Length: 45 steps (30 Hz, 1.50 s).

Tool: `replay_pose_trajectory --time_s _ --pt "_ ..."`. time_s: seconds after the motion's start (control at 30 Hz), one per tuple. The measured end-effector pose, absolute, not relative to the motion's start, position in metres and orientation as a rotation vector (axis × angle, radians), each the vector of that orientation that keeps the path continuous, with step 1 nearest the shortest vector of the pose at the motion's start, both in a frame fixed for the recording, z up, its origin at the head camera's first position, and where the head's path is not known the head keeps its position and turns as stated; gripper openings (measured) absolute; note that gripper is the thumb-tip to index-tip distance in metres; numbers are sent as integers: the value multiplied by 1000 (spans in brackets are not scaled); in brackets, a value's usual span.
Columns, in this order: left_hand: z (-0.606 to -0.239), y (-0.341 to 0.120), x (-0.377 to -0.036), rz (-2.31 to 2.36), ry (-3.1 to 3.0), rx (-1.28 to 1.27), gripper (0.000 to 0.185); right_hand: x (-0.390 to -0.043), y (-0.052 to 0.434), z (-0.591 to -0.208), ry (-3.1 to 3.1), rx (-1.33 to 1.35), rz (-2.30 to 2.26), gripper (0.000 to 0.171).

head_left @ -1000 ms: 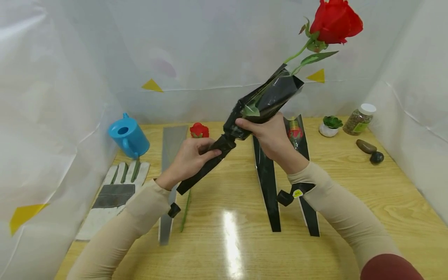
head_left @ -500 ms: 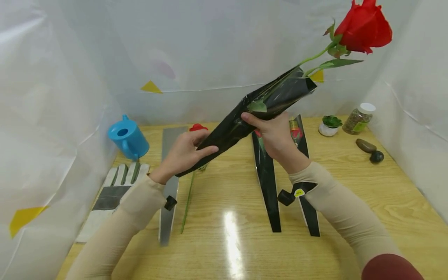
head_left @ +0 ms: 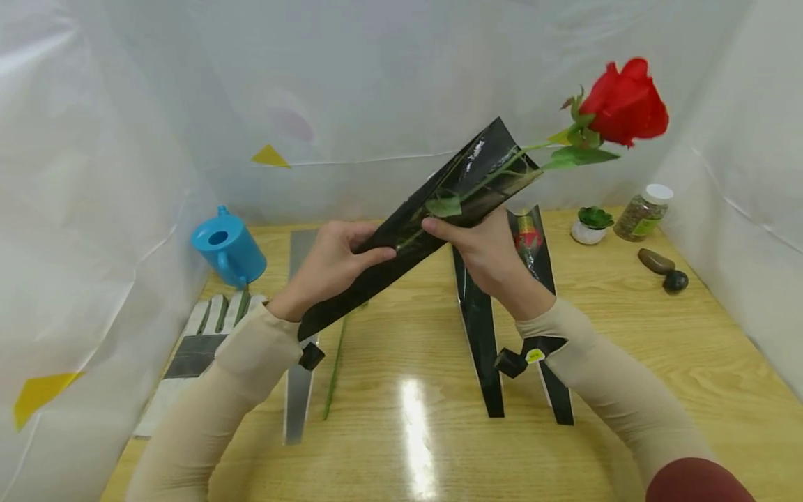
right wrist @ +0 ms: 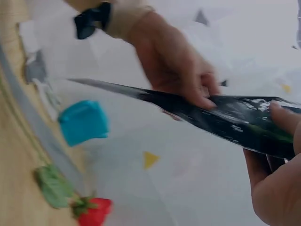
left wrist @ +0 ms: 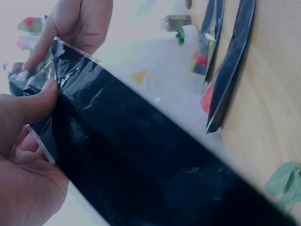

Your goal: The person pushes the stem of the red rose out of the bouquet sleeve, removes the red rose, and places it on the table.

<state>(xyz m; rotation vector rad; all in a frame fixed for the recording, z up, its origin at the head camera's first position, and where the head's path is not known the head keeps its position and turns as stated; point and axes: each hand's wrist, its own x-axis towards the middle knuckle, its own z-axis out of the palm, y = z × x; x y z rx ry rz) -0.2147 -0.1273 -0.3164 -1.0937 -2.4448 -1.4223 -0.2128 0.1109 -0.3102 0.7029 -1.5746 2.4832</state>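
Observation:
A red rose leans up to the right, its stem inside a black flower sleeve. Bloom and upper leaf stick out beyond the sleeve's mouth. My left hand grips the sleeve around its middle, thumb on top; its lower end passes behind that hand's wrist. Closer to the mouth, my right hand holds it, thumb over the front near a leaf. The left wrist view shows the sleeve's broad black face. On the table, behind the left hand, lies another rose, its bloom hidden in the head view.
A flat greyish sleeve lies left of the loose stem. Two black-wrapped roses lie right. At left are a blue watering can and a work glove; at right, a succulent, jar and stones.
The sleeve was bent and pinched narrow between my hands; it has straightened and spread wider. The bloom swung up and right, then down and back left. My left hand's grip has moved slightly up-left.

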Motion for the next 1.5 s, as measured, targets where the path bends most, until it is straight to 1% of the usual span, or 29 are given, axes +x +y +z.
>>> replay_pose_trajectory --time_s 0.13,0.27,0.4,0.53,0.67,0.77,0.9,1.0,1.1,1.23,1.33,1.5 --pt "-317 -138 -212 -1395 -2446 -1079 17 -212 136 -285 -1261 789 2598 61" --pt "-320 -145 -215 -1424 -2452 -1069 20 -212 161 -258 -966 892 2595 58" --pt "-328 -148 -219 -1477 -2420 -1087 22 -207 180 -246 -866 920 2626 57" --pt "-332 -150 -222 -1557 -2345 -1090 23 -205 193 -249 -823 997 2699 54" --pt "-329 -150 -221 -1607 -2350 -1040 22 -206 200 -255 -800 1031 2785 48" --pt "-314 -146 -209 -1648 -2403 -982 20 -208 201 -259 -803 962 2774 41" --pt "-323 -146 -215 -1639 -2375 -1000 19 -209 197 -264 -789 884 2758 31" --pt "-338 -147 -225 -1682 -2330 -1036 21 -210 188 -268 -739 829 2758 30" --pt "-330 -142 -215 -1747 -2346 -1028 22 -211 180 -271 -679 745 2722 27" --pt "-319 -138 -203 -1745 -2363 -1078 24 -211 175 -269 -611 719 2676 25" --pt "-316 -139 -201 -1708 -2401 -1109 23 -211 176 -263 -575 717 2638 25" --pt "-312 -141 -202 -1625 -2495 -1082 19 -210 182 -250 -529 695 2602 28"
